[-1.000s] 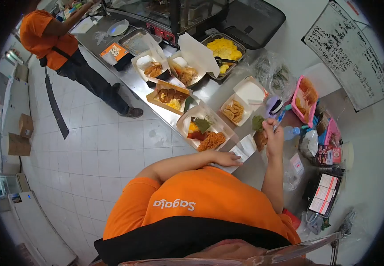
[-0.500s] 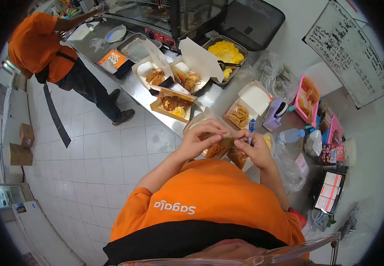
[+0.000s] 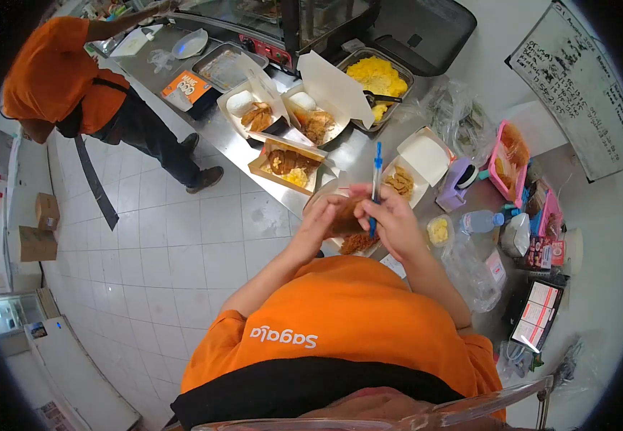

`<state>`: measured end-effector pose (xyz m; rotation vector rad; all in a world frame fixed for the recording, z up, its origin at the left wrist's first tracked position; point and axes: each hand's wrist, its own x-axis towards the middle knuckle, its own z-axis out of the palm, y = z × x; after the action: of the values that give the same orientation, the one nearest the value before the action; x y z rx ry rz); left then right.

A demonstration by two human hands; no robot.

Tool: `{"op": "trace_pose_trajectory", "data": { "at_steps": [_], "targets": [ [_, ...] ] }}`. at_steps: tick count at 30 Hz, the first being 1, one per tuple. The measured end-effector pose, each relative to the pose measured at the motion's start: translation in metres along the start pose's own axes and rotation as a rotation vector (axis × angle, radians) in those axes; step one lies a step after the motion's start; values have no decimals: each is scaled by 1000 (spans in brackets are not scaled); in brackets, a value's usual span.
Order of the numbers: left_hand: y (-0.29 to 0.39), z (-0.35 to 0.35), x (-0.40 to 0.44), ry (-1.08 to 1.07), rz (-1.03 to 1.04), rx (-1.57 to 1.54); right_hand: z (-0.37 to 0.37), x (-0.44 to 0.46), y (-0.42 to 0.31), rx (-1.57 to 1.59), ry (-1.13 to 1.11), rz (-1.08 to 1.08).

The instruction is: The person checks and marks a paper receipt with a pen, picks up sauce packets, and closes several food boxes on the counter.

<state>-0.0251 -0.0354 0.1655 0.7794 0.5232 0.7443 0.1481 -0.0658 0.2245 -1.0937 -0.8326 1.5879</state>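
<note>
My left hand (image 3: 317, 221) is closed on a small plastic bag (image 3: 344, 215) with brown contents, held in front of my chest. A blue pen (image 3: 377, 172) stands upright in my right hand (image 3: 392, 219), tucked between the fingers. Those same right fingertips also touch the bag's near side. Just below my hands lies reddish-brown shredded food (image 3: 358, 243), its holder partly hidden by my hands and shirt. Beyond my right hand is an open box (image 3: 426, 154) with fried pieces inside.
Open food boxes (image 3: 283, 164) stand along the steel counter's edge. Behind them is a tray of yellow food (image 3: 377, 79) with a black utensil. To the right are a water bottle (image 3: 480, 221), a purple dispenser (image 3: 457, 183) and a tablet (image 3: 536, 314). A co-worker (image 3: 60, 79) stands at far left.
The small bag has turned and come higher between my hands, showing the shredded food below. The pen now points farther up in my right hand. My view has shifted slightly.
</note>
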Motion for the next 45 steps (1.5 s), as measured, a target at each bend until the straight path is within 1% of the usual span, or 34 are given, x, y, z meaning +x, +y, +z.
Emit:
{"op": "trace_pose_trajectory", "data": {
  "at_steps": [2, 3, 6, 7, 10, 11, 12, 14, 16, 18, 19, 20, 22, 23, 24, 26, 28, 29, 31, 32, 34, 35, 38, 39, 40, 41, 42, 43, 44, 45],
  "targets": [
    [-2, 6, -3, -32, -31, 16, 8, 3, 4, 93, 54, -37],
    [-5, 2, -1, -23, -87, 76, 13, 1, 0, 109, 76, -63],
    [-9, -2, 1, 76, -36, 23, 5, -13, -7, 121, 92, -97],
    [-6, -2, 1, 76, 16, -4, -3, -19, -10, 119, 86, -105],
    [4, -14, 0, 163, 34, 69, -32, -52, -14, 27, 144, -88],
    [13, -16, -2, 202, 34, 101, -44, -65, -14, -162, 153, -48],
    [18, -21, -1, 225, 83, 87, -54, -78, -14, -351, 161, -9],
    [31, -34, 1, 269, 186, 61, -66, -103, -7, -588, 109, 102],
    [49, -52, 4, 302, 246, 28, -98, -126, 34, -689, 98, 162],
    [69, -73, 8, 316, 315, -63, -138, -149, 118, -763, 385, 213],
    [78, -84, 12, 348, 350, -59, -147, -154, 148, -792, 532, 241],
    [87, -97, 17, 379, 383, -55, -147, -153, 163, -837, 585, 232],
    [111, -124, 36, 372, 446, -19, -141, -153, 184, -923, 702, 215],
    [121, -148, 50, 356, 484, 5, -137, -152, 187, -978, 725, 241],
    [140, -137, 55, 399, 467, 71, -134, -147, 188, -1031, 750, 267],
    [157, -188, 97, 435, 437, 98, -126, -138, 183, -1087, 786, 349],
    [167, -212, 133, 537, 209, 242, -116, -132, 166, -1097, 803, 458],
    [168, -224, 146, 590, 93, 313, -117, -133, 167, -1091, 812, 437],
    [162, -262, 168, 733, 87, 644, -121, -134, 169, -1085, 827, 392],
    [159, -269, 176, 800, 88, 810, -127, -135, 172, -1075, 823, 338],
    [152, -243, 168, 843, 453, 802, -136, -139, 179, -1048, 817, 236],
    [146, -221, 157, 855, 631, 792, -137, -141, 178, -1037, 796, 247],
    [114, -115, 109, 744, 1083, 973, -149, -145, 173, -1013, 724, 266],
    [96, -75, 89, 655, 1125, 1032, -157, -145, 179, -1013, 692, 253],
    [71, -44, 73, 481, 1216, 1084, -165, -147, 181, -1013, 661, 239],
    [43, -17, 54, 286, 1203, 1145, -166, -148, 177, -964, 652, 205],
    [-7, -5, 43, 185, 1106, 1111, -165, -147, 174, -916, 643, 168],
    [-27, 23, 31, -276, 1068, 1174, -164, -146, 171, -948, 635, 180],
    [-51, 41, 25, -628, 930, 1180, -164, -145, 167, -981, 621, 192],
    [-78, 53, 24, -730, 829, 1233, -165, -143, 164, -1014, 602, 203]
  ]
}}
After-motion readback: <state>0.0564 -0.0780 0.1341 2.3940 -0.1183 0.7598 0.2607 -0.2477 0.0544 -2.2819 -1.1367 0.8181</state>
